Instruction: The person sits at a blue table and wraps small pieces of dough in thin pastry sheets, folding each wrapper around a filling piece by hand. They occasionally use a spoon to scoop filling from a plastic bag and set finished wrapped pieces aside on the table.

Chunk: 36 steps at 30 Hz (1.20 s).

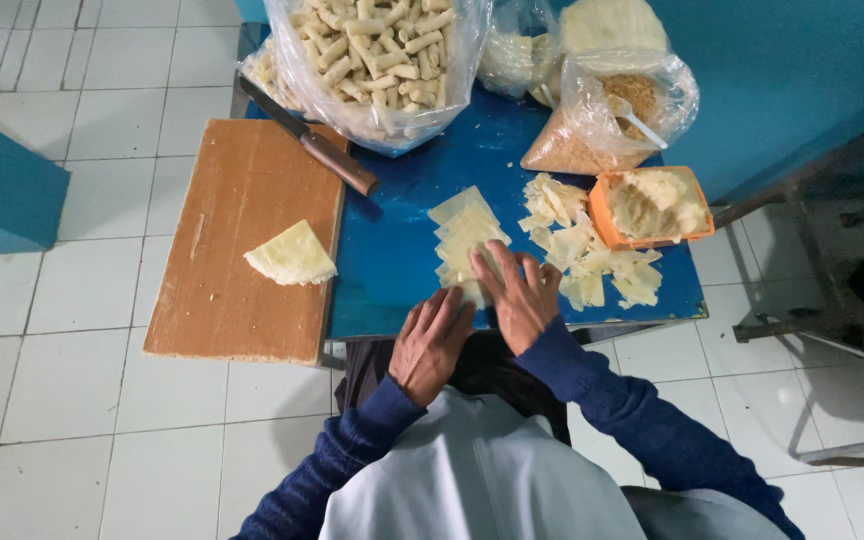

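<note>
I observe both hands flat on the near end of a row of pale wrapper sheets (465, 240) on the blue table (392, 250). Left hand (430, 343): fingers together, tips on the nearest sheet. Right hand (522, 295): fingers slightly spread, pressing the same sheet. Past the right fingertips lie loose wrapper pieces (592, 255) and an orange tub (652, 207). Well left of the left fingers, a folded stack (290, 254) rests on the wooden board (242, 290), with a knife (317, 145) beyond it.

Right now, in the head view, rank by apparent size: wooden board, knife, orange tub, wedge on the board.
1. Wooden board, largest by far.
2. Knife and orange tub: unsure. The knife is longer but thin; the tub covers more area.
3. Wedge, smallest.
</note>
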### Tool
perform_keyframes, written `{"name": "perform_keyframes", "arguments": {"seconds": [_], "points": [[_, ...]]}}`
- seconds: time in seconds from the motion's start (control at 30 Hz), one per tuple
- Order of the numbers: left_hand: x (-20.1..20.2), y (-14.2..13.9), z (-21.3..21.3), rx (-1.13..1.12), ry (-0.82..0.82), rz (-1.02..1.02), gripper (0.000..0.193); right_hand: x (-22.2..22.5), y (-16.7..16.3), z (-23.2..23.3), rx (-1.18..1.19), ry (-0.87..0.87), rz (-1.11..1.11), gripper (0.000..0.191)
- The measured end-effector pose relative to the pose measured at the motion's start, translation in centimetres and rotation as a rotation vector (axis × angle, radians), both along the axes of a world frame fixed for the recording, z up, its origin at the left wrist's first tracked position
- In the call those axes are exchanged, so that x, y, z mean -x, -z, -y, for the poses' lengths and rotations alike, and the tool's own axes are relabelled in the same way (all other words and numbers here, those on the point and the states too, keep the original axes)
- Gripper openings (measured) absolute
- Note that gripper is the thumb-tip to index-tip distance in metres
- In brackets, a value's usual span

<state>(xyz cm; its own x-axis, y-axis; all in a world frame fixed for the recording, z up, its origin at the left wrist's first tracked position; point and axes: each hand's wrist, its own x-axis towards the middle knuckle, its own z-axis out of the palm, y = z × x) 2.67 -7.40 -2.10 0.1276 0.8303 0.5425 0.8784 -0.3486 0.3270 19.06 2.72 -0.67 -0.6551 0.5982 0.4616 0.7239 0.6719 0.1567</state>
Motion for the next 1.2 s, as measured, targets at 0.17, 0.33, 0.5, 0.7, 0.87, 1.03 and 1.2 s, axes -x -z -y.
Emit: {"name": "perform_keyframes", "arguments": {"seconds": [0.17,0.33,0.5,0.7,0.87,1.03,1.2], "points": [[0.1,0.1,0.0,-0.024,0.018,-0.008,0.042,0.8,-0.7,-3.2,0.086,-0.015,0.007,0.082],[-0.2,0.0,-0.2,-0.039,-0.004,-0.009,0.043,0.4,-2.2,-4.7,0.377,-0.258,-0.262,0.079],[-0.3,0.3,-0.2,-0.017,-0.006,-0.018,0.044,1.0,-2.0,-4.7,0.428,-0.325,-0.338,0.079],[-0.4,0.8,-0.2,0.007,-0.018,-0.026,0.046,-0.3,-2.1,-8.6,0.865,-0.332,-0.623,0.072],[-0.5,1.1,-0.4,-0.016,-0.016,-0.032,0.048,0.0,-5.1,-11.9,1.29,-0.483,-0.917,0.071],[-0.5,1.1,-0.3,-0.016,-0.01,-0.026,0.049,3.8,-13.8,-17.0,1.123,-0.701,-1.052,0.062],[-0.2,0.8,-0.2,-0.037,0.01,0.008,0.048,2.4,-18.6,-19.6,0.675,-0.625,-0.854,0.038]]}}
